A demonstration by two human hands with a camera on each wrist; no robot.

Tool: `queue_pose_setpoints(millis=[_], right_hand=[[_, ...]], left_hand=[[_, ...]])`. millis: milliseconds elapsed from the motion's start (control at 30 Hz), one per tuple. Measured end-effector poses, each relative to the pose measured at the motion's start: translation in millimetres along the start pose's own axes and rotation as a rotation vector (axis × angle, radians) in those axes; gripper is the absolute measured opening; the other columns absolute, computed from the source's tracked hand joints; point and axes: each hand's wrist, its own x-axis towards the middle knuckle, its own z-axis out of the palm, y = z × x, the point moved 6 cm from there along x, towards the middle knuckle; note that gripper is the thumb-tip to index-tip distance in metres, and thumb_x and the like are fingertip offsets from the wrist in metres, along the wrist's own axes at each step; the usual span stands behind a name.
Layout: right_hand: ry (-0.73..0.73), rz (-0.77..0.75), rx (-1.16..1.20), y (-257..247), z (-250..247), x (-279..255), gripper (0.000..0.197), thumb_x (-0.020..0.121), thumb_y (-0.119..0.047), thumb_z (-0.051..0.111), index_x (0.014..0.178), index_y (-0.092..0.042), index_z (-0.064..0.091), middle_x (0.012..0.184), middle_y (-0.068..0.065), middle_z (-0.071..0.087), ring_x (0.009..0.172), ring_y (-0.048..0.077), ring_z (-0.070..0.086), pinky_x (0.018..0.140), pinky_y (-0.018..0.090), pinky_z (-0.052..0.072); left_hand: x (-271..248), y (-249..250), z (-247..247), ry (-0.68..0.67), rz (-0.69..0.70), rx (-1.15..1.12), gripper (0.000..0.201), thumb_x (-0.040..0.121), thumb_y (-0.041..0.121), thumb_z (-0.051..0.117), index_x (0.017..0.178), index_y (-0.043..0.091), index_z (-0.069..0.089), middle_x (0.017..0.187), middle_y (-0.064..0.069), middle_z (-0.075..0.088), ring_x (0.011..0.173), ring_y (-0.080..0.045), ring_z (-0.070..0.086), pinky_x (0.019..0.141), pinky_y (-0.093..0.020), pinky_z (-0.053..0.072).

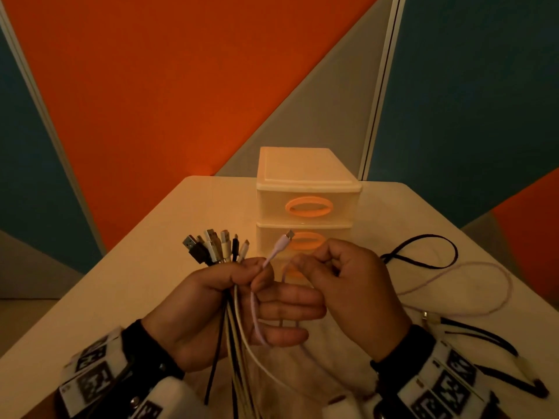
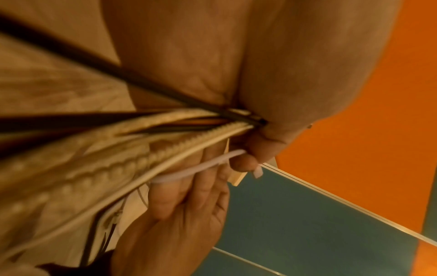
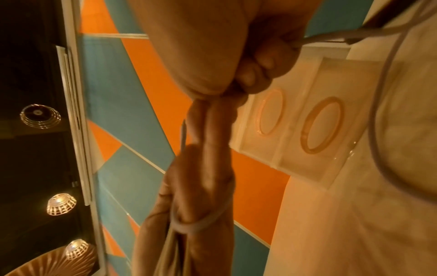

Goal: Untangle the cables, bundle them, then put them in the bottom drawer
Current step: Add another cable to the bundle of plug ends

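1. A drawer unit [image 1: 307, 189] is seen at centre frame on the desk [image 1: 151, 267], against its far edge; three drawers with orange oval handles are stacked, all shut, and their contents cannot be told through the cloudy fronts.
2. The bottom drawer [image 1: 292, 272] is mostly hidden behind the hands.
3. A bundle of cables [image 1: 216, 247] is gripped in the left hand [image 1: 230, 313], plugs fanned upward, tails hanging off the lower frame edge.
4. A lilac cable [image 1: 273, 255] is pinched by the curled right hand [image 1: 348, 285]; its slack is looped over the desk at right.
5. A black cable [image 1: 423, 252] lies at right, near the desk's edge.
6. Bare desk is left at the frame's left.
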Motion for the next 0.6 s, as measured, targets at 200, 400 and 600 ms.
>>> queue_pose_setpoints(millis=[200,400,600], right_hand=[[-0.04,-0.233,0.044,-21,2,-6,0.005,0.087,-0.016,0.074,0.088,-0.015,0.079,0.089,-0.011,0.065,0.084,0.005,0.068,0.071,0.012,0.05],[-0.377,-0.26,-0.069,-16,29,-22,0.012,0.091,-0.033,0.067,0.083,-0.027,0.074,0.079,-0.015,0.067,0.076,0.003,0.064,0.07,0.025,0.052],[-0.432,-0.084,-0.235,8,29,-19,0.049,0.088,-0.06,0.049,0.071,-0.015,0.059,0.066,0.004,0.058,0.062,0.019,0.056,0.064,0.046,0.05]], left_hand=[[3,7,-7,0.019,0.091,0.028,0.016,0.096,0.013,0.055,0.083,0.003,0.056,0.101,-0.024,0.062,0.112,-0.044,0.063,0.116,-0.065,0.026],[6,16,-9,0.216,0.232,-0.146,0.03,0.097,0.018,0.039,0.075,0.006,0.054,0.105,-0.025,0.068,0.108,-0.04,0.067,0.091,-0.05,0.056],[6,20,-15,0.22,0.299,-0.186,0.028,0.099,0.021,0.037,0.073,0.015,0.045,0.07,0.001,0.031,0.059,-0.015,0.034,0.062,-0.03,0.032]])
